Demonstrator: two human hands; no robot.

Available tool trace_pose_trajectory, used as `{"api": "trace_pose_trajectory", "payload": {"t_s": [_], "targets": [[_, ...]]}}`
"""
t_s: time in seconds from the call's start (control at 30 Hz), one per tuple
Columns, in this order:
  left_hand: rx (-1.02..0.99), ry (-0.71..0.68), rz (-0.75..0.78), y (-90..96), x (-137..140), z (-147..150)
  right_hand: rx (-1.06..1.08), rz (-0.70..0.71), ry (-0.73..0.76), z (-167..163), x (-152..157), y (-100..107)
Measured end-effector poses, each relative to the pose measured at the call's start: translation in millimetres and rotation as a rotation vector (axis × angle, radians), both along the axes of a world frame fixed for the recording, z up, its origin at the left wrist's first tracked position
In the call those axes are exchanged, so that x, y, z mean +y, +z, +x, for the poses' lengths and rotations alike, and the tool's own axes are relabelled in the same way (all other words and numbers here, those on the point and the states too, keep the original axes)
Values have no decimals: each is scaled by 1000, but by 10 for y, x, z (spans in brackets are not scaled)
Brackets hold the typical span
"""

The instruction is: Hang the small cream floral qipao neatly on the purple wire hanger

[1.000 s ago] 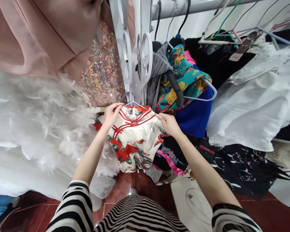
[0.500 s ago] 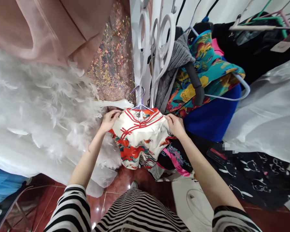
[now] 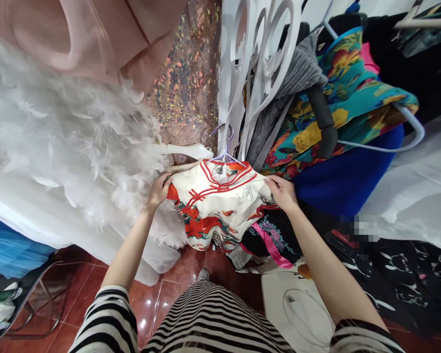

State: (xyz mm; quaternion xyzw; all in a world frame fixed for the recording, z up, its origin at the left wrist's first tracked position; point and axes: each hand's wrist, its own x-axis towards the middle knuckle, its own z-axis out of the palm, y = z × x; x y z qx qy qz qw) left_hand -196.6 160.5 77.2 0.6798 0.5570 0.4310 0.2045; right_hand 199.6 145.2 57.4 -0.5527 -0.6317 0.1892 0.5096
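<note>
A cream dress (image 3: pixel 230 201) with red piping, a mandarin collar, knotted red fastenings and a red and green print hangs in front of me. Its purple wire hanger (image 3: pixel 226 156) pokes up through the collar, hook at the top. On the left, my left hand (image 3: pixel 159 190) pinches the dress at its sleeve edge, where a red patch shows. My right hand (image 3: pixel 282 191) grips the opposite shoulder between thumb and fingers. Between both hands the shoulders are stretched out sideways. The lower part of the dress is foreshortened below the collar.
White feathered gowns (image 3: pixel 95 142) crowd the left, with a white hanger (image 3: pixel 185 150) sticking out. Curled white metalwork (image 3: pixel 275 59) rises behind. At right hang a teal floral garment (image 3: pixel 353 98) and a blue one (image 3: pixel 353 176). Below are a chair (image 3: pixel 40 294) and red tiles (image 3: pixel 191 267).
My left hand has shifted outward to the sleeve edge, and the dress is spread wider. The view has turned slightly, so the surroundings sit further right.
</note>
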Motion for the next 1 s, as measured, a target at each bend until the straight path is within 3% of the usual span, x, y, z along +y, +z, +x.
{"api": "trace_pose_trajectory", "payload": {"t_s": [0.17, 0.37, 0.57, 0.7, 0.83, 1.0], "targets": [[-13, 6, -14, -11, -55, -4, 175, 23, -86, 21, 65, -161], [-14, 10, -3, 0, -164, -8, 190, -23, -138, 99, 11, -179], [269, 106, -13, 97, -143, 87, 95, -6, -142, 108, -75, -249], [518, 117, 114, 161, -107, 325, 3, 42, -150, 68, -104, -232], [562, 114, 172, 162, -32, 508, -40, 74, -170, 61, -148, -211], [592, 99, 150, 112, 72, 523, -57, 92, -170, 75, -182, -271]]}}
